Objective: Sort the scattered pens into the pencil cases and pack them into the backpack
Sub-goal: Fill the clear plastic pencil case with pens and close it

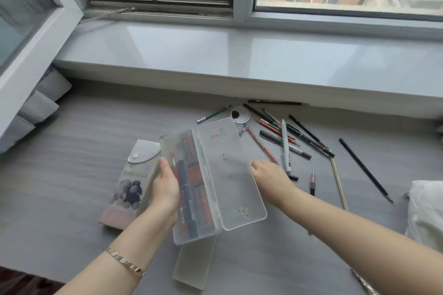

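Open case: we hold a frosted plastic pencil case (191, 189) tilted up off the desk (72, 151), its lid (231, 175) swung out to the right; we judge this keeps the mouth facing the loose pens.
Contents: several pens already lie in the tray half.
Left hand (165, 187): wrapped around the tray's left edge, thumb on the rim, fingers underneath; forearm rising from lower left.
Right hand (269, 172): reaching past the lid's right edge, fingers curled down toward a white pen (285, 146); whether it grips anything we cannot tell.
Scattered pens (294, 134): fanned on the desk right of the case, below the windowsill (215, 55).
Other cases: a printed pouch (127, 184) beside the left hand; a second frosted case (191, 261) lying under the held one.
Backpack: not identifiable.
Stage: sorting, we judge; packing not begun.
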Demonstrator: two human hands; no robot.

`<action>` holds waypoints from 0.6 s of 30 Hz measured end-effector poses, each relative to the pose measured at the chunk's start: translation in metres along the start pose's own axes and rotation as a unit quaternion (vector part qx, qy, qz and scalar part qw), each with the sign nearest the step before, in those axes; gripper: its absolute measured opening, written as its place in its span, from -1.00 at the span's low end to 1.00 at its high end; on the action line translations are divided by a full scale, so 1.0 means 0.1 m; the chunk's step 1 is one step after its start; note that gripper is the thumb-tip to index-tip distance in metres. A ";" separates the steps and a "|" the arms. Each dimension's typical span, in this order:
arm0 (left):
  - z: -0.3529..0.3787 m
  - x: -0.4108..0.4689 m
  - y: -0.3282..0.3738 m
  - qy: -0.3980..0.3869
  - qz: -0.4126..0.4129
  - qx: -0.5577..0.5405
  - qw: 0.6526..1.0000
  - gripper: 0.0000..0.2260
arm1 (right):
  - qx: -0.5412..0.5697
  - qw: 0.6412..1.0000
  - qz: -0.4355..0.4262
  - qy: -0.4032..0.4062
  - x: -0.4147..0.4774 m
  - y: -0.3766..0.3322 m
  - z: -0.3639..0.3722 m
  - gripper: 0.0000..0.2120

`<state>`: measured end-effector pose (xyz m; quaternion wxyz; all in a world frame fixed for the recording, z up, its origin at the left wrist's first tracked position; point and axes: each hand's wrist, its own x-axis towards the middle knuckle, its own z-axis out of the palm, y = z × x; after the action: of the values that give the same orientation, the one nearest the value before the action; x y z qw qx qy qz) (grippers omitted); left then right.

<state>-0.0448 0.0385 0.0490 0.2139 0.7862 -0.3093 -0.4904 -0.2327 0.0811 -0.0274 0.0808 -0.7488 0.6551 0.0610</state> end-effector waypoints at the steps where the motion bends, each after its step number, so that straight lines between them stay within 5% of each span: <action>1: 0.01 0.00 0.01 -0.002 0.002 0.000 1.000 -0.42 | -0.015 0.999 -0.024 0.015 0.00 0.03 0.01 -0.65; 4: 0.06 0.05 0.03 -0.006 0.003 0.005 1.000 -0.42 | 0.024 1.000 -0.011 0.011 -0.02 0.22 -0.05 -0.81; 8: 0.15 0.07 0.10 -0.027 0.001 0.027 0.999 -0.41 | -0.047 0.997 0.000 0.055 -0.04 0.72 -0.26 -0.69; 14: 0.29 0.00 0.11 -0.059 0.010 0.063 0.996 -0.42 | -0.131 0.985 -0.048 -0.106 -0.03 1.08 -0.31 -0.58; 18: 0.30 -0.05 0.08 -0.063 0.016 0.070 0.995 -0.43 | -0.129 0.987 -0.097 -0.021 -0.02 1.12 -0.29 -0.68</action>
<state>-0.0757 0.0348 0.0442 0.1463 0.7617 -0.3681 -0.5127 -0.3440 0.0631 -0.0030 0.0024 -0.8116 0.5639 0.1526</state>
